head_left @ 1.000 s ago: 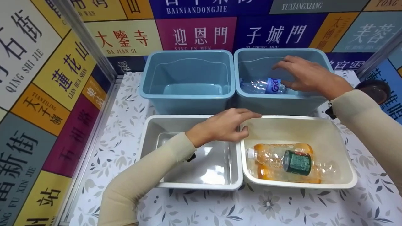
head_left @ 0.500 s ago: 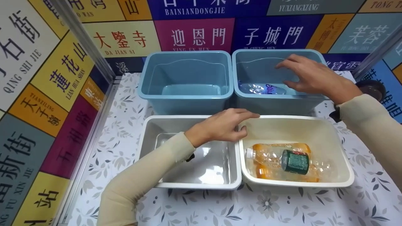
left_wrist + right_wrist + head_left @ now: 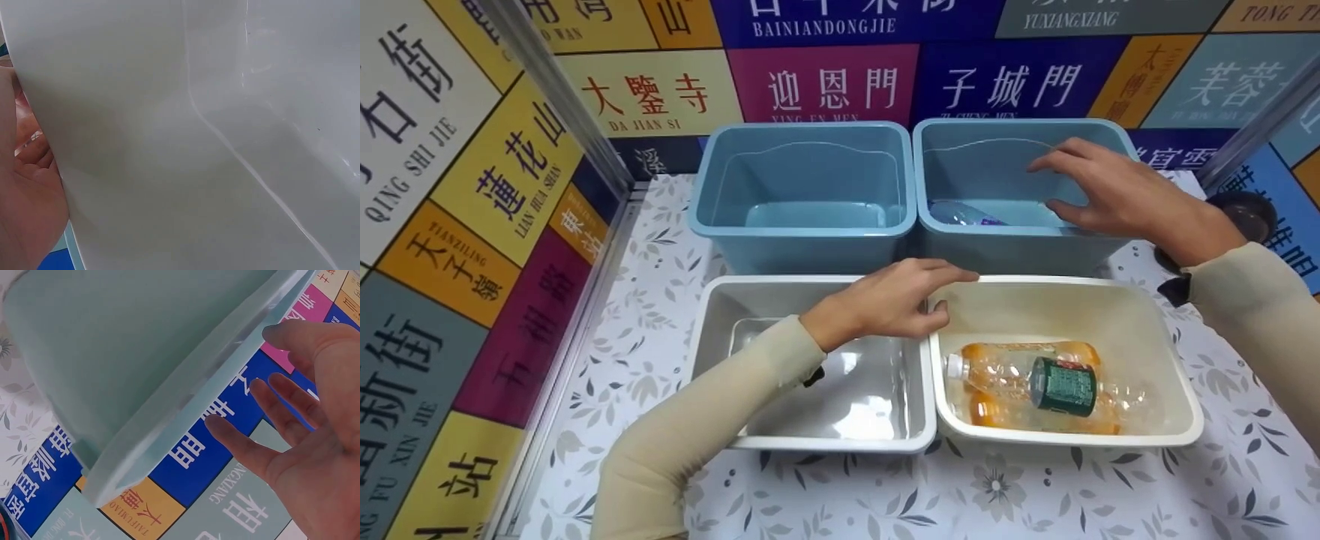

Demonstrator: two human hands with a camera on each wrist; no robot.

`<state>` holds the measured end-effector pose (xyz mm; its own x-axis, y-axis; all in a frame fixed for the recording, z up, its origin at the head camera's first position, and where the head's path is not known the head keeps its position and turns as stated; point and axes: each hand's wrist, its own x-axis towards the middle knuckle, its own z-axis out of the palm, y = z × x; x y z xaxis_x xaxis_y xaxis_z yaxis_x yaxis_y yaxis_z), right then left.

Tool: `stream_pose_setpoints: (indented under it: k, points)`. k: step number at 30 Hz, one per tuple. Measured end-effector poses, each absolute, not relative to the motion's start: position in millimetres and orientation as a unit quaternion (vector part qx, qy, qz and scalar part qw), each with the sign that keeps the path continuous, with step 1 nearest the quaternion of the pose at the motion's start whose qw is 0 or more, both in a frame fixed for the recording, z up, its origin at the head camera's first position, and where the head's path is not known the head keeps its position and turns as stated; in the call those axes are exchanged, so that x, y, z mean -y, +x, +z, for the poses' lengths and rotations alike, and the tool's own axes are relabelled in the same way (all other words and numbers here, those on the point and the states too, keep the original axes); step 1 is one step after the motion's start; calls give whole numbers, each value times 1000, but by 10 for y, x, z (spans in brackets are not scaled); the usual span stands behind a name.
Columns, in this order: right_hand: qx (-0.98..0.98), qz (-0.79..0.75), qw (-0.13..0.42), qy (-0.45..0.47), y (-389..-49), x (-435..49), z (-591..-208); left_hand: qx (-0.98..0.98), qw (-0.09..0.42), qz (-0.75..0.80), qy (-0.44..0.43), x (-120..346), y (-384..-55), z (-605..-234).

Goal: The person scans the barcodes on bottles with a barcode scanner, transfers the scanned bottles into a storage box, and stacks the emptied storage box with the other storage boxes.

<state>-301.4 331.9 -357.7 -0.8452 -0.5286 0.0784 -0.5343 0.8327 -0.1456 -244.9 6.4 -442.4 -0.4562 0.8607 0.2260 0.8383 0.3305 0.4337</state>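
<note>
head: left hand (image 3: 894, 301) at tub rims (image 3: 935, 375); right hand (image 3: 1136, 199) over bin (image 3: 1012, 250); fingers (image 3: 1057, 161) loosely parted.

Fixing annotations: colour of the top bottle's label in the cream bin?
Label: mostly dark green; best in the head view.

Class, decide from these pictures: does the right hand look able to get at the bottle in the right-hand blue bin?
Probably yes: the right hand, holding nothing, hangs at the uncovered top of the blue bin, and nothing seems to lie over the partly hidden bottle.
</note>
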Motion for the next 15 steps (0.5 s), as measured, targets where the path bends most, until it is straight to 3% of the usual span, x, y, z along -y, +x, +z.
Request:
stream_pose_setpoints:
  k: [15]
  points:
    - [946, 92, 56, 307, -2784, -3349, -3598, -808, 14, 258, 530, -62, -2457, -4421]
